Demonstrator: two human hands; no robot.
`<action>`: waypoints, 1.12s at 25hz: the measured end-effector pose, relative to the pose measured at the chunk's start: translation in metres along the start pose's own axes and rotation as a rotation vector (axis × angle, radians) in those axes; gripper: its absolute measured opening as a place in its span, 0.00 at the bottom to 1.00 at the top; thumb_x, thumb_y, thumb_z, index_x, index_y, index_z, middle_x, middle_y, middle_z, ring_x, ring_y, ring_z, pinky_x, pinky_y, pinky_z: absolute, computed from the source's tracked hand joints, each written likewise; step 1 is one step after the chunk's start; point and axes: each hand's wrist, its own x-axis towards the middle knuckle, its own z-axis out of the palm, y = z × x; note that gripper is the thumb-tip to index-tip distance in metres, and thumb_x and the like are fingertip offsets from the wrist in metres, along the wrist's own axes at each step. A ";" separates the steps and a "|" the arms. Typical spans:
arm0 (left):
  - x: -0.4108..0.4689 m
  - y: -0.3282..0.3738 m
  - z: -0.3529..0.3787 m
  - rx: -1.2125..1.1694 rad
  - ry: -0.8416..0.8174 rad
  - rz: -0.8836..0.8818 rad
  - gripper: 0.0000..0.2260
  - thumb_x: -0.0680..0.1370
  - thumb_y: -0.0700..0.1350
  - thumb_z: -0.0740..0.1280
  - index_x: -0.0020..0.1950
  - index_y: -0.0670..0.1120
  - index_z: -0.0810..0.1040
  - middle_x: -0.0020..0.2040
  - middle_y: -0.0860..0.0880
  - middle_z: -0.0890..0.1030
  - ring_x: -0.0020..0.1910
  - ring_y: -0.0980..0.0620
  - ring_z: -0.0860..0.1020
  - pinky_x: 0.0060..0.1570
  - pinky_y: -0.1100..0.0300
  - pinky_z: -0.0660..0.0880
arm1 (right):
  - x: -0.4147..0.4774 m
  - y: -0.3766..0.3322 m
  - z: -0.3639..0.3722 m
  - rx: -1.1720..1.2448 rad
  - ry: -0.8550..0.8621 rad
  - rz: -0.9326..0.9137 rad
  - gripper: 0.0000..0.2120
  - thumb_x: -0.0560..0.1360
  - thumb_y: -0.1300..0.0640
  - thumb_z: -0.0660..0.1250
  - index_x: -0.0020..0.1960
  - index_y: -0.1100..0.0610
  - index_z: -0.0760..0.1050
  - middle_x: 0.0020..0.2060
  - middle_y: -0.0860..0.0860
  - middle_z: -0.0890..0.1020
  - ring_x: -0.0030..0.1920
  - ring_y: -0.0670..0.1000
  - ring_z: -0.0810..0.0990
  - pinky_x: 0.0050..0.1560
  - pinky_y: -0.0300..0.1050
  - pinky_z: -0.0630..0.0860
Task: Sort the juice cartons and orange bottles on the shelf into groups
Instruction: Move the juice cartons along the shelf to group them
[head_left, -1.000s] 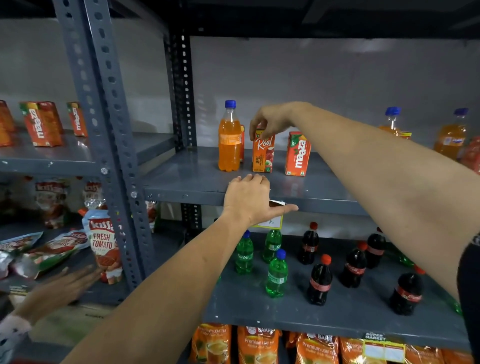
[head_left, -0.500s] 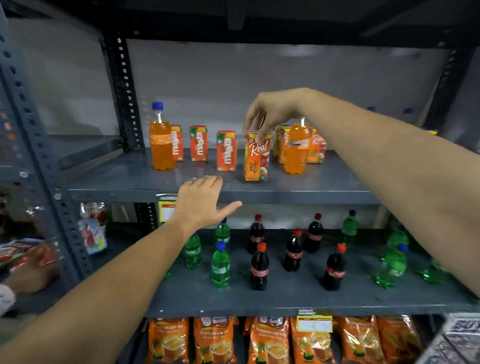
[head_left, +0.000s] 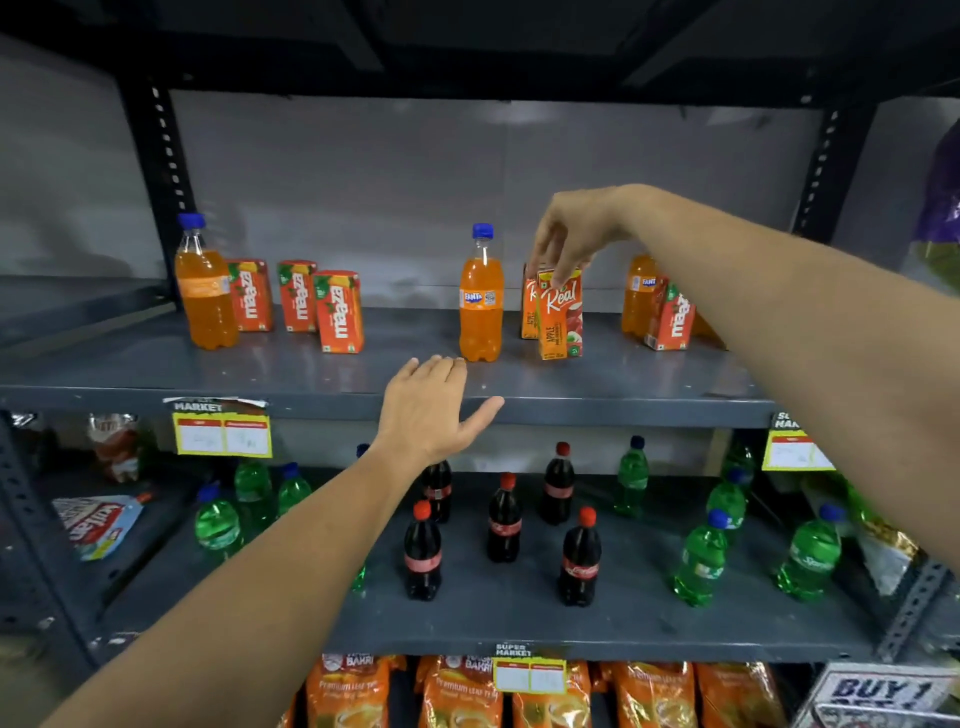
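Shelf: grey metal, grey wall behind.
Far left: orange bottle, three Maaza cartons beside it.
Left hand: flat on the shelf edge, fingers spread, holding nothing.
Middle: Fanta bottle, upright.
Right hand: fingertip grip pinching the top of the Real carton, which stands on the shelf.
Right: another carton.

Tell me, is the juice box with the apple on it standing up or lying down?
Standing up. The Real apple carton sits on its base on the shelf, with the right hand pinching its top edge.
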 end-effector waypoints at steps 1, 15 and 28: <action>0.000 0.001 0.001 -0.004 0.016 -0.004 0.35 0.75 0.66 0.46 0.62 0.40 0.76 0.60 0.43 0.80 0.61 0.45 0.76 0.64 0.49 0.68 | 0.002 0.007 0.002 0.012 0.025 -0.002 0.15 0.70 0.61 0.73 0.57 0.55 0.80 0.53 0.54 0.82 0.56 0.54 0.80 0.45 0.44 0.80; -0.001 -0.002 -0.005 0.023 -0.074 -0.001 0.39 0.74 0.68 0.43 0.65 0.41 0.73 0.63 0.44 0.78 0.65 0.46 0.73 0.69 0.49 0.61 | 0.028 0.035 0.016 0.065 0.325 -0.061 0.12 0.70 0.53 0.72 0.52 0.54 0.79 0.48 0.50 0.80 0.53 0.52 0.79 0.53 0.48 0.75; -0.072 -0.208 -0.035 0.145 -0.052 -0.063 0.42 0.72 0.72 0.42 0.62 0.41 0.76 0.60 0.44 0.80 0.62 0.45 0.75 0.68 0.49 0.63 | 0.097 -0.164 0.011 0.002 0.550 -0.234 0.13 0.72 0.51 0.70 0.52 0.58 0.81 0.47 0.54 0.84 0.48 0.51 0.81 0.48 0.42 0.73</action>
